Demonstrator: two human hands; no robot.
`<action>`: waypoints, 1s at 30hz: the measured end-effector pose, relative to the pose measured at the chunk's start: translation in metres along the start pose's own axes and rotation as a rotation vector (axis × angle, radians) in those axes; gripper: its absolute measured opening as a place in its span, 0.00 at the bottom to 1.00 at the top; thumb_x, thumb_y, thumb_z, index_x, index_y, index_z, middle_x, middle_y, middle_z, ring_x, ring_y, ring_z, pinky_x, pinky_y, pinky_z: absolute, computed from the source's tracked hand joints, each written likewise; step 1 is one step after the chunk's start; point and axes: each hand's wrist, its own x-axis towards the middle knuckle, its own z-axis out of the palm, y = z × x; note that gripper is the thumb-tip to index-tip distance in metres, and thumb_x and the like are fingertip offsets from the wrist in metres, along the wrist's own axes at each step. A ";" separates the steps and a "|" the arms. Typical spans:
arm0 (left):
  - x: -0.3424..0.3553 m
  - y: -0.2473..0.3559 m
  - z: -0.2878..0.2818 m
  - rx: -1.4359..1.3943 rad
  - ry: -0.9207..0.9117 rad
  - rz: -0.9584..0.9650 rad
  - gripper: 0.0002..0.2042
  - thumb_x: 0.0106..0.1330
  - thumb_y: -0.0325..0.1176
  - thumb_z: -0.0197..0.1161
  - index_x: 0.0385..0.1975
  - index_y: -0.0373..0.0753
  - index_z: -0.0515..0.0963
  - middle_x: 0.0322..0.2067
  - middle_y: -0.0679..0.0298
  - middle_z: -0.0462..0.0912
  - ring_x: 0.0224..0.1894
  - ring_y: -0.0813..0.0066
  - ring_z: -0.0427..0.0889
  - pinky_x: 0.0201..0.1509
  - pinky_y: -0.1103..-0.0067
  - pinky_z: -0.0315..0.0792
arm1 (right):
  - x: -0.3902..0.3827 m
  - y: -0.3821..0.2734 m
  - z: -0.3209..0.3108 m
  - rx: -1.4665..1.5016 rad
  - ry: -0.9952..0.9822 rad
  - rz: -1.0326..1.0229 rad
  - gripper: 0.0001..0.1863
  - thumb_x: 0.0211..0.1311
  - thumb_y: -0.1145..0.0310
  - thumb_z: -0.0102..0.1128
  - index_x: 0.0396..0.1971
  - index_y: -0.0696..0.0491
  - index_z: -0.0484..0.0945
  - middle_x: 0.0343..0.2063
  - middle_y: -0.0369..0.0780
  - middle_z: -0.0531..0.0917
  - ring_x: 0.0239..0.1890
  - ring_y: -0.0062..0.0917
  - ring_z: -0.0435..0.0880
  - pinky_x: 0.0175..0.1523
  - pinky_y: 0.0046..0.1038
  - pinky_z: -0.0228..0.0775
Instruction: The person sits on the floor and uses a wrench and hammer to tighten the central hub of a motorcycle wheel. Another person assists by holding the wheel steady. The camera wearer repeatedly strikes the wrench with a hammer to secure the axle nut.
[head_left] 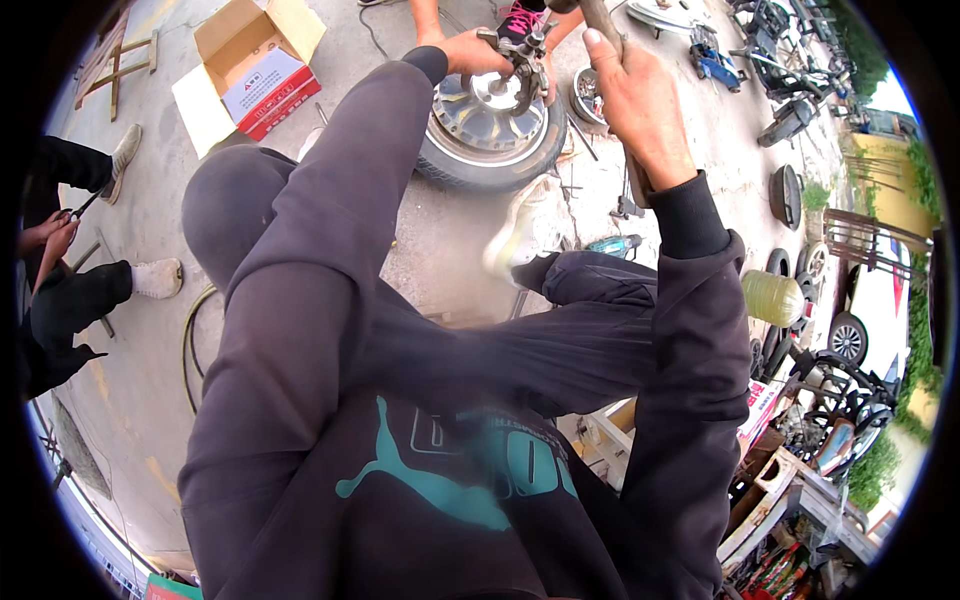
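A hub-motor wheel (474, 150) with a black tyre lies flat on the ground ahead of me. On its centre stands a metal puller (522, 72) with jointed arms. My left hand (478, 52) is closed around the puller's left side. To the right, my right hand (645, 110) grips the brownish handle (600, 22) of a hammer, raised beside the wheel; its head is cut off by the top edge. Another person's arms reach in from the far side, and one of their hands (548, 80) is at the puller's right side.
An open cardboard box (275, 95) stands left of the wheel, a small bowl of parts (588, 95) right of it. Loose tools lie near my shoe (530, 225). Someone sits at the far left. Motorbikes, tyres, a yellowish jug (772, 298) and a white car line the right.
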 end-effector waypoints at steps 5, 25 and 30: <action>-0.005 0.007 -0.008 0.008 -0.028 0.044 0.19 0.56 0.43 0.68 0.38 0.31 0.84 0.33 0.61 0.86 0.35 0.73 0.80 0.40 0.75 0.76 | -0.013 -0.021 -0.005 0.467 0.358 -0.203 0.26 0.76 0.48 0.54 0.32 0.60 0.78 0.16 0.32 0.74 0.17 0.12 0.71 0.22 0.21 0.64; -0.011 0.015 -0.017 0.084 -0.020 -0.064 0.21 0.54 0.49 0.67 0.31 0.33 0.84 0.30 0.62 0.85 0.32 0.74 0.79 0.36 0.73 0.74 | 0.021 0.001 -0.025 -0.067 0.119 0.039 0.33 0.74 0.42 0.48 0.34 0.63 0.81 0.22 0.46 0.84 0.25 0.35 0.86 0.35 0.36 0.76; 0.011 0.009 -0.012 0.240 -0.057 -0.017 0.25 0.54 0.54 0.66 0.35 0.32 0.85 0.36 0.57 0.88 0.38 0.69 0.83 0.44 0.74 0.76 | -0.004 0.006 0.013 0.037 0.114 -0.013 0.32 0.75 0.43 0.48 0.35 0.62 0.80 0.21 0.48 0.82 0.29 0.41 0.86 0.40 0.40 0.76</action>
